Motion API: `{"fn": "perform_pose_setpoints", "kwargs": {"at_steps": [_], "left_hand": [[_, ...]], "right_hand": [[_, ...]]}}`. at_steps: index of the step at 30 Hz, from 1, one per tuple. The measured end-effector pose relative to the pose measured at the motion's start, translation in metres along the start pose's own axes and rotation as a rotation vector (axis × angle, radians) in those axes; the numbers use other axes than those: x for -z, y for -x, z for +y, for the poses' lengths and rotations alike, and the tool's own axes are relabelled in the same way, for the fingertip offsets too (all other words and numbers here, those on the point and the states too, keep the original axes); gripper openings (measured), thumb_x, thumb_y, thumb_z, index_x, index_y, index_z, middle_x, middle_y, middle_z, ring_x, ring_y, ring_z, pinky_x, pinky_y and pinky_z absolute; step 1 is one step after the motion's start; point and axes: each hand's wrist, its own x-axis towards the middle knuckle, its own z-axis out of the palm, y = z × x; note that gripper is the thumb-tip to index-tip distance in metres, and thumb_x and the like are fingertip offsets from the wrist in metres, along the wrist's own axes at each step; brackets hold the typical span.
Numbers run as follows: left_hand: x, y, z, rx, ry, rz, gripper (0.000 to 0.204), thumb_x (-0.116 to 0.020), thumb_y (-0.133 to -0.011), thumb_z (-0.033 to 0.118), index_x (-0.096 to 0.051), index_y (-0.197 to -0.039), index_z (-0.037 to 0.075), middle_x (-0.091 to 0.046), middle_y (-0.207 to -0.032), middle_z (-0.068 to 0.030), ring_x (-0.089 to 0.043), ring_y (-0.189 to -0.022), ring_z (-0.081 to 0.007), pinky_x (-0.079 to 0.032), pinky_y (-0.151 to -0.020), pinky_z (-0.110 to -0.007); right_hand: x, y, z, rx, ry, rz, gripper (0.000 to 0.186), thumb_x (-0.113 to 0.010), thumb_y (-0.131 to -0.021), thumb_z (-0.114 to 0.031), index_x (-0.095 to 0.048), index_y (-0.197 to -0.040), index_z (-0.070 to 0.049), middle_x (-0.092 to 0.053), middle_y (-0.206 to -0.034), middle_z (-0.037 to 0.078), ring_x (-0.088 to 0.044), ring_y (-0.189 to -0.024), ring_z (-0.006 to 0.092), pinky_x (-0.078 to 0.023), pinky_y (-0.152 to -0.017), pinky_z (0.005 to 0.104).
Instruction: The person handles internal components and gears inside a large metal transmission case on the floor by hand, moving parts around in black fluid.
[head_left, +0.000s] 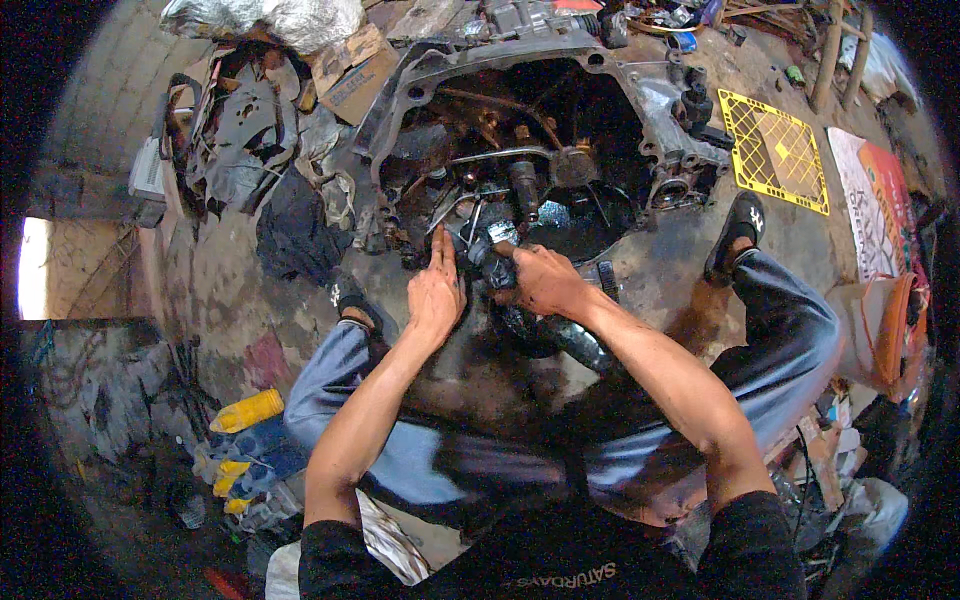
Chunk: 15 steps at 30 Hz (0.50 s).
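A large, greasy metal gearbox housing [455, 72] lies open in front of me, with rods and shafts inside its dark cavity. At its near edge, my left hand [435, 298] reaches in with fingers stretched out, the tips touching or close to the rim. My right hand [548, 283] is closed around a dark, blackened object [492, 268] at the same edge; its kind is hard to make out. Thin bright metal rods [476, 216] rise just beyond my fingers. A shiny black rounded part [578, 345] sits below my right wrist.
My legs spread either side of the housing. Dark cloth [300, 228] and a greasy metal casing [243, 130] lie left. A yellow plastic grid [778, 150], a printed sheet [872, 205] and a brown bag [872, 325] lie right. Yellow bottles [248, 411] stand at lower left.
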Motion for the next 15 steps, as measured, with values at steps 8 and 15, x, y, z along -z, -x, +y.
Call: {"fn": "perform_pose_setpoints", "kwargs": {"at_steps": [8, 15], "left_hand": [[0.013, -0.008, 0.012, 0.084, -0.144, -0.160, 0.073, -0.059, -0.072, 0.012, -0.028, -0.135, -0.005, -0.025, -0.145, -0.0146, -0.064, -0.070, -0.0315, -0.053, -0.061, -0.038], [0.014, 0.011, 0.003, -0.050, -0.029, -0.020, 0.041, -0.061, -0.071, 0.010, -0.055, -0.109, -0.003, -0.049, -0.122, -0.0177, -0.063, -0.068, -0.0312, -0.053, -0.058, -0.039]], "right_hand": [[-0.003, -0.006, 0.006, -0.056, -0.091, 0.049, 0.070, -0.073, -0.071, -0.028, -0.039, -0.129, -0.006, -0.060, -0.102, 0.024, -0.055, -0.102, 0.0382, -0.043, -0.087, 0.0447], [0.000, -0.006, -0.016, 0.236, -0.053, 0.070, 0.066, -0.073, -0.070, -0.032, -0.045, -0.124, -0.008, -0.059, -0.099, 0.024, -0.056, -0.097, 0.0402, -0.046, -0.082, 0.0452]]}}
